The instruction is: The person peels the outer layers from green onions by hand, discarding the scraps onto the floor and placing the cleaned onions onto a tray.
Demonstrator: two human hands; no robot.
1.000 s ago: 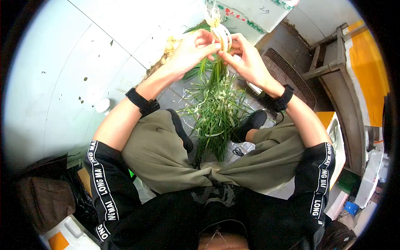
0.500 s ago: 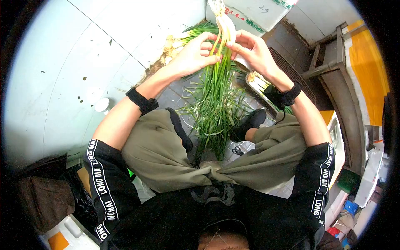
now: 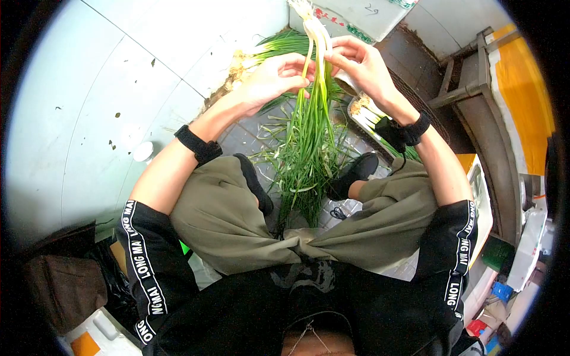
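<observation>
A bunch of spring onions (image 3: 320,71) is raised in front of me, with white stems and roots at the top and green leaves hanging down. My left hand (image 3: 285,77) is closed on the left side of the bunch, where one pale stalk stands a little apart from the others. On the right side, my right hand (image 3: 356,62) pinches the stems between thumb and fingers, just below the white part. Below, the green leaves (image 3: 309,160) overlap a heap of loose leaves on the floor between my shoes.
More spring onions (image 3: 279,44) lie by the wall at the back left. To the right, a tray (image 3: 371,132) carries trimmed white stems. A white foam box (image 3: 356,18) stands at the back, and a wooden frame (image 3: 460,92) at the right.
The bunch has shifted slightly left and up. My left hand has moved a little left and its fingers have changed position, with a pale stalk now more separated from the bunch.
</observation>
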